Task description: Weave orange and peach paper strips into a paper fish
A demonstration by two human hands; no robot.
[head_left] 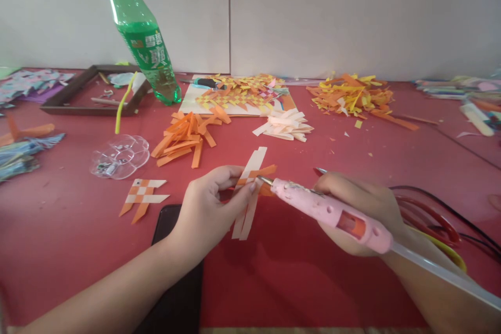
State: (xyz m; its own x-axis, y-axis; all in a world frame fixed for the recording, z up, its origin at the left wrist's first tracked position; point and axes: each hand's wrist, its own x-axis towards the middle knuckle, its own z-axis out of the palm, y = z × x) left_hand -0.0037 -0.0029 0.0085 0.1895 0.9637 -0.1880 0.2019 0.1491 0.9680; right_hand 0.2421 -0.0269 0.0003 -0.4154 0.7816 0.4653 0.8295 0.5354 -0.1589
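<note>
My left hand (pixel 213 203) pinches a small woven piece of crossed white and orange paper strips (pixel 247 206) between thumb and fingers, above the red table. In my right hand (pixel 360 203) is a pink hot glue gun (pixel 324 209), a clear glue stick running out of its back end. Its metal nozzle is at the strips, close to my left thumb; whether it touches the paper I cannot tell. A pointed metal tip (pixel 320 170) also sticks out by my right fingers. A finished-looking orange-and-white woven paper fish (pixel 143 195) lies left of my left hand.
Piles of orange strips (pixel 188 138), pale strips (pixel 285 124) and yellow-orange strips (pixel 352 95) lie beyond my hands. A green soda bottle (pixel 146 42) stands by a dark frame (pixel 70 109). A clear flower-shaped dish (pixel 133 159), a black phone (pixel 172 282) and red-handled scissors (pixel 434 214) lie nearer.
</note>
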